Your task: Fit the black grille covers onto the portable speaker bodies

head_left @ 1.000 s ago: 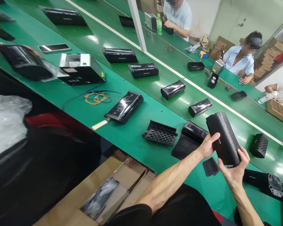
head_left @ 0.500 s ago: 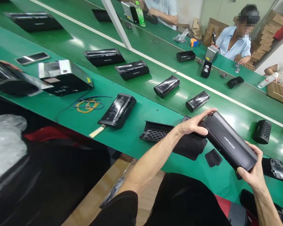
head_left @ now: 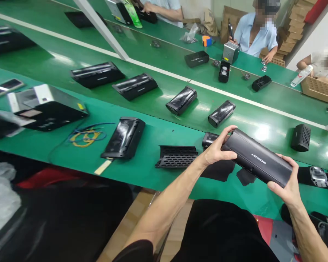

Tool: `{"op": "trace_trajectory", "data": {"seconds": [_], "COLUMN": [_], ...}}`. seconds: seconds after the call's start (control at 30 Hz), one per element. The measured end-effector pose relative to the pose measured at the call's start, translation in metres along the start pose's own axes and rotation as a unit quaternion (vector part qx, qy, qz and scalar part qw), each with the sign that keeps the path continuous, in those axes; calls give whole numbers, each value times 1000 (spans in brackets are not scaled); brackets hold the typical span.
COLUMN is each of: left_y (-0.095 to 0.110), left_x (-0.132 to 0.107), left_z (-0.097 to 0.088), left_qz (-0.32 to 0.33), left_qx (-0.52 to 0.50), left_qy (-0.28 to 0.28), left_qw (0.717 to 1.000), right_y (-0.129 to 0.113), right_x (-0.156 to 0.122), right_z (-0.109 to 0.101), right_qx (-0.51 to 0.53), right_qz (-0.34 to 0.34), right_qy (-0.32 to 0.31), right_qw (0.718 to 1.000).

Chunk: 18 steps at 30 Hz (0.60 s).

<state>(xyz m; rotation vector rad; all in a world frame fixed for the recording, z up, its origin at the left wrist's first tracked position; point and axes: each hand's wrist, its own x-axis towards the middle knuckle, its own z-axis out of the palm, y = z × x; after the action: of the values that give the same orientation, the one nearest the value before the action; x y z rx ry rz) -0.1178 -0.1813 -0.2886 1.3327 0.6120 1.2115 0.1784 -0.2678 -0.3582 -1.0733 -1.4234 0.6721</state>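
Between my two hands is a black speaker housing with "MERKURY" lettered on its upward face, held tilted above the green bench. My left hand grips its far left end, thumb along the near edge. The opposite end is wrapped by my right hand, thumb underneath at the corner. Beneath the housing lie thin black sheets and a smaller stack of black pieces. A perforated black grille rests left of my left forearm. Behind my left hand another black housing is partly hidden.
Several black housings stand along the green belt, including one at the middle and a perforated one at right. On my bench are a housing, a coiled cable and a boxy device. Co-workers sit across.
The held housing has turned to lie more level, its lettering now less steep. Both hands have shifted slightly left with it. The whole view has swung a little to the right.
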Motion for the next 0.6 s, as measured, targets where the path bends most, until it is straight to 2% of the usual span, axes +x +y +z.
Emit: {"op": "trace_trajectory", "data": {"seconds": [0.1, 0.17, 0.3, 0.4, 0.5, 0.6], "left_y": [7, 5, -14, -33, -54, -77], "left_x": [-4, -6, -11, -18, -27, -40], "left_z": [0, 2, 5, 5, 10, 29], "left_qz": [4, 13, 27, 19, 6, -50], "left_qx": [50, 67, 92, 91, 6, -146], "left_qy": [-18, 8, 76, 102, 145, 187], "left_qw": [999, 998, 993, 990, 989, 970], "right_y": [-2, 2, 20, 29, 27, 23], "right_x": [-3, -6, -8, -6, -5, -11], "right_z": [1, 3, 8, 3, -4, 10], "right_qx": [5, 22, 69, 78, 85, 102], "right_qz": [1, 18, 79, 111, 112, 89], "right_qy": [-4, -10, -21, -32, -33, 2], "right_qw": [1000, 1000, 994, 990, 990, 991]}}
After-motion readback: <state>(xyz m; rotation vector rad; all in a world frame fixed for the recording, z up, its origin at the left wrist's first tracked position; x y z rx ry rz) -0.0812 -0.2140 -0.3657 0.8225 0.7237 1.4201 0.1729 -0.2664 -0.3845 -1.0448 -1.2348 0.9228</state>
